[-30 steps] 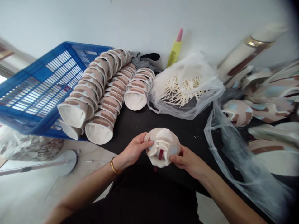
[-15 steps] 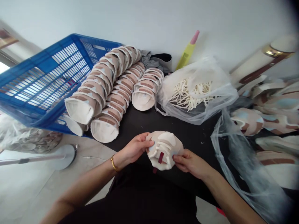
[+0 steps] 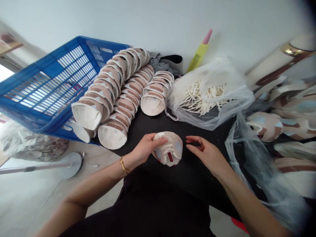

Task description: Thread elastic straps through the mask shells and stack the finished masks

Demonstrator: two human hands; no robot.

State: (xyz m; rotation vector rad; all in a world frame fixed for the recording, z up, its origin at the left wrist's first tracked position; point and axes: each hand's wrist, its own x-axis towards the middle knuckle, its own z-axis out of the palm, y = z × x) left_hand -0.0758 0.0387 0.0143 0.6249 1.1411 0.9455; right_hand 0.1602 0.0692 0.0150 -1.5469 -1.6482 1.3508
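Observation:
My left hand [image 3: 148, 146] grips a small beige-and-white shoe upper [image 3: 176, 144] by its left side, thumb on top. The upper has light blue patches, laces across its middle and a dark red tab. Just to its right, my right hand [image 3: 201, 148] is apart from it, fingers spread with nothing between them. Both hands are over the black tabletop [image 3: 197, 177]. Beyond them lie nested rows of similar uppers [image 3: 123, 102] in brown, beige and white.
A blue plastic crate [image 3: 44, 98] stands at the left. A clear bag of cream laces [image 3: 207, 98] lies at the back, near a yellow-and-pink tube [image 3: 199, 52]. More uppers [image 3: 292, 128] and crumpled plastic film [image 3: 259, 164] are at the right. A cream cylinder [image 3: 274, 62] leans by the wall.
My right hand has let go of the shoe upper and moved off to the right. The upper, still in my left hand, has turned and looks flatter.

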